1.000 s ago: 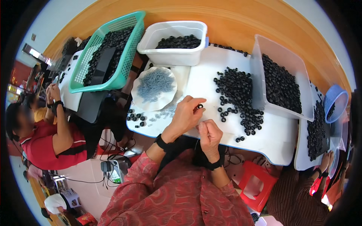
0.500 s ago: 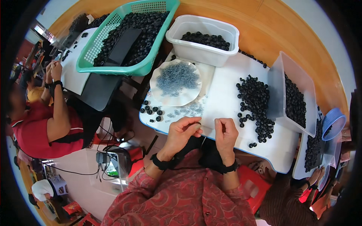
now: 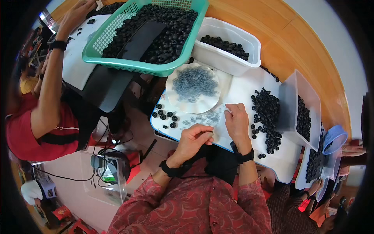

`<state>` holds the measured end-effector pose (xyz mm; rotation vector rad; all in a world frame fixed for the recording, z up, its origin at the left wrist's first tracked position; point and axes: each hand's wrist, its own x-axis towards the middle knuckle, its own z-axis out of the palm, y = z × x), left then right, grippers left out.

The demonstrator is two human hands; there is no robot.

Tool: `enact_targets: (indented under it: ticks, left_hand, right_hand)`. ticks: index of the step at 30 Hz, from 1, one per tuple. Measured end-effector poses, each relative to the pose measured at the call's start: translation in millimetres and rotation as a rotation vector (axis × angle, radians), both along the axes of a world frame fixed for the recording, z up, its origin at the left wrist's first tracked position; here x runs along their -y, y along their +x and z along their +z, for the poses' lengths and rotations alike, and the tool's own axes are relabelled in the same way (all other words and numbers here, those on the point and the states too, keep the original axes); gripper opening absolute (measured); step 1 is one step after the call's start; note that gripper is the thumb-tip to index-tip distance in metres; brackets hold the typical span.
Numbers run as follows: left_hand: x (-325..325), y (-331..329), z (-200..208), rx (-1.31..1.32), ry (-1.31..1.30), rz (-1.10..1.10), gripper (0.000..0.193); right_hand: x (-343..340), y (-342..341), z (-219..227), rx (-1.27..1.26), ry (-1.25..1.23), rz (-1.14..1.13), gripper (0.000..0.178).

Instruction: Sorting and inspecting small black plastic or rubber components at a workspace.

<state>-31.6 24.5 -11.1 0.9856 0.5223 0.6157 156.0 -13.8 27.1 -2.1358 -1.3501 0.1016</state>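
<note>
Near the table's front edge, my left hand [image 3: 193, 141] is closed, thumb against the curled forefinger; whatever it pinches is hidden. My right hand [image 3: 238, 124] is over the white tabletop, thumb and forefinger drawn together beside the scattered small grey translucent pieces [image 3: 210, 116]. I cannot see what, if anything, is between its fingertips. A white wavy-rimmed plate [image 3: 173, 91] lies just beyond, with a heap of the same small pieces [image 3: 194, 84]. Several round black parts [image 3: 172, 125] lie left of the plate. To the right of my right hand spreads a pile of black parts [image 3: 269, 113].
Behind the plate stands a white tub [image 3: 226, 60] of black parts. A green basket [image 3: 152, 68], full of them, has a dark flat slab [image 3: 144, 39] on top. A clear box [image 3: 288, 105] leans at right, near a blue basket [image 3: 335, 136]. A person in red [image 3: 43, 132] sits at left.
My right hand has reached forward to the scattered grey pieces. My left hand stays pinched near the edge. The view has shifted, and the neighbour at left has raised an arm.
</note>
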Motion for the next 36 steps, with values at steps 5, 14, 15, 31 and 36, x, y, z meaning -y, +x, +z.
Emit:
enact_targets:
  ticks: [5, 14, 15, 31, 36]
  left_hand:
    - [-1.6, -1.0, 1.5, -0.005, 0.034, -0.009, 0.019]
    - [-2.9, -0.4, 0.6, -0.024, 0.041, -0.017, 0.018]
    - [-2.7, -0.2, -0.2, -0.019, 0.037, -0.012, 0.018]
    - [-3.8, -1.0, -2.7, 0.001, 0.049, -0.018, 0.018]
    - [-3.4, -0.9, -0.8, 0.004, 0.040, -0.014, 0.019]
  right_hand:
    - [-3.2, -3.1, 4.2, -0.031, -0.010, 0.031, 0.023]
    - [-46.9, -6.6, 11.6, 0.030, 0.098, 0.159, 0.032]
    - [-51.0, -9.3, 13.9, 0.085, 0.068, 0.146, 0.035]
    - [-65.5, -13.3, 2.8, 0.048, 0.041, 0.125, 0.026]
    - [-64.4, -1.7, -6.6, -0.151, 0.049, 0.085, 0.022]
